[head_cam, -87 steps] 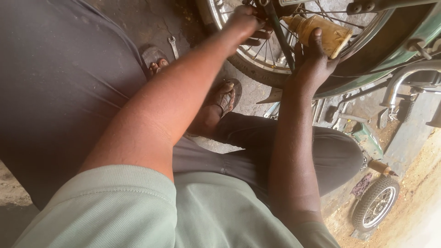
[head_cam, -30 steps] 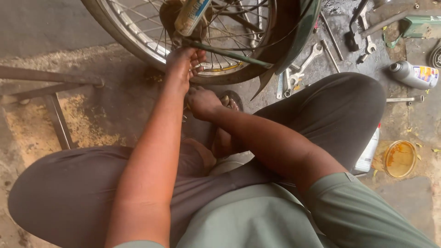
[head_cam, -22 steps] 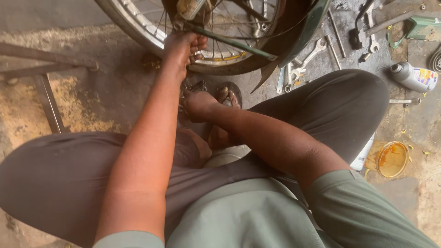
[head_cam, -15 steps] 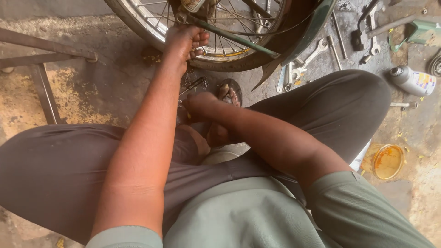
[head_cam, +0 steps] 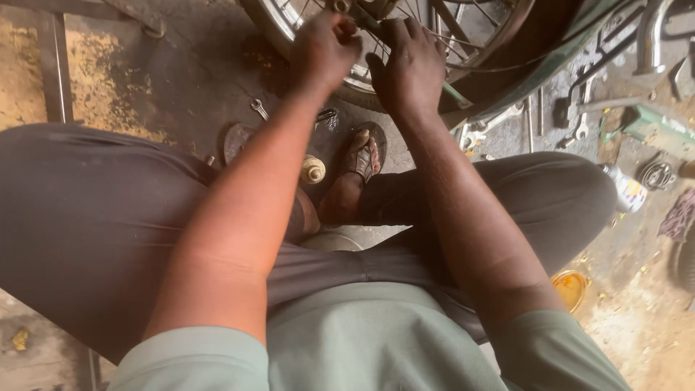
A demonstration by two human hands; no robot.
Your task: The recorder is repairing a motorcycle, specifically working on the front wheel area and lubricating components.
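Observation:
A spoked motorcycle wheel (head_cam: 499,29) fills the top of the view, with a green metal stay (head_cam: 457,95) running across it. My left hand (head_cam: 324,49) is curled into a fist against the rim and spokes; what its fingers pinch is hidden. Right beside it, my right hand (head_cam: 410,64) lies over the wheel with its fingers hooked around the spokes. I sit low, knees apart, one sandalled foot (head_cam: 361,155) under the wheel. A small cream ribbed part (head_cam: 313,171) lies on the ground next to that foot.
A small wrench (head_cam: 259,109) lies left of the foot. More wrenches (head_cam: 581,127) and a spray can (head_cam: 627,191) lie at the right, with a yellow bowl (head_cam: 570,288) near my right knee. A rusty metal frame (head_cam: 55,66) stands at the left.
My right hand has risen from near the foot to the wheel, beside the left hand. The left hand stays at the spokes. The view has shifted slightly right.

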